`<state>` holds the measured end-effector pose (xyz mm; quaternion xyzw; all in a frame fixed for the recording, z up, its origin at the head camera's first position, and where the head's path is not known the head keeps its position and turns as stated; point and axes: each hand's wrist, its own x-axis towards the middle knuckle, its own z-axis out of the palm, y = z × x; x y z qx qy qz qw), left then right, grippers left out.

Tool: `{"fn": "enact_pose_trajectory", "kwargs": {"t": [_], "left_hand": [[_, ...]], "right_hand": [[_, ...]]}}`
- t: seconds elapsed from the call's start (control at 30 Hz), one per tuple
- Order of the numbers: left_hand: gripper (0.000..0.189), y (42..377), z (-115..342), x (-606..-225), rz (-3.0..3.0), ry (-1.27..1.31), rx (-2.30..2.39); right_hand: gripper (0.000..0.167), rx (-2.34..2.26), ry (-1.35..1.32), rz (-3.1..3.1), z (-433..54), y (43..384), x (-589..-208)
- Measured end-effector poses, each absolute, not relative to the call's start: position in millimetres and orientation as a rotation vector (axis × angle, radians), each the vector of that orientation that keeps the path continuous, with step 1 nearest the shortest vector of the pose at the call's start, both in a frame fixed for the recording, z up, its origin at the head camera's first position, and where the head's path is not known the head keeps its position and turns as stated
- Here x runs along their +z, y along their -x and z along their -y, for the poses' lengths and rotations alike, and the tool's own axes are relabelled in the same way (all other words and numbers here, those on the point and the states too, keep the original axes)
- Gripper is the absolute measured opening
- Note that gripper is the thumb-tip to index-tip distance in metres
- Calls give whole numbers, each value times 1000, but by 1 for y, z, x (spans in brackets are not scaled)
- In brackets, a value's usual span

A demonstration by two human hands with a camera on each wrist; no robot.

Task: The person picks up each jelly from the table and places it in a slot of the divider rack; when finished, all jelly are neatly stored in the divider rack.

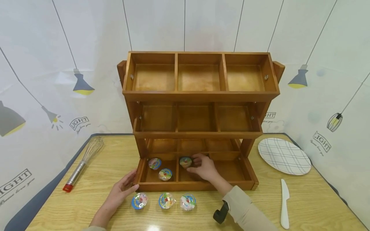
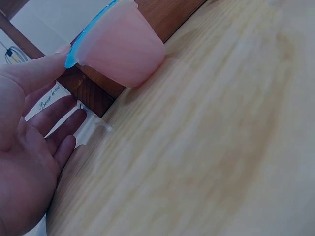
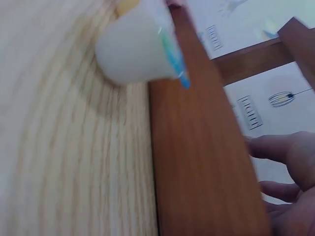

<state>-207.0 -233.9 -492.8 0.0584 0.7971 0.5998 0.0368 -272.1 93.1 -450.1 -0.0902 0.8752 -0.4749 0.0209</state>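
My right hand (image 1: 204,167) reaches into the bottom tray's middle compartment, its loosely bent fingers and thumb right beside a small jelly cup (image 1: 185,162). In the right wrist view, the front board hides this cup and some fingertips. My left hand (image 1: 119,192) is at the left front corner of the wooden rack (image 1: 196,186), fingers relaxed and spread. A pink jelly cup (image 2: 123,46) with a blue-rimmed lid stands near its thumb. Two jelly cups, one at the back (image 1: 154,163) and one in front (image 1: 165,174), lie in the left compartment.
In front of the rack stand a jelly cup with fruit pieces (image 1: 166,201) and a white jelly cup (image 1: 188,202). A whisk (image 1: 83,162) lies at left; a checked plate (image 1: 284,156) and a white knife (image 1: 285,203) lie at right. Two upper divided trays overhang the bottom one.
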Motion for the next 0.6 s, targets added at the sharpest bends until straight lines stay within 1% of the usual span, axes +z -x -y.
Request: {"fn": "enact_pose_trajectory", "kwargs": {"t": [0.23,0.33,0.6], "left_hand": [[63,206,234,-492,-2458,-181,1848],[63,206,233,-491,-2459,-176,1840],[63,206,232,-491,-2463,-171,1845]], "right_hand": [[50,-1756,333,-2448,-101,241,-429],[49,-1773,431,-2382,-105,229,-425],[50,-1796,732,-2129,-113,207,-436]]}}
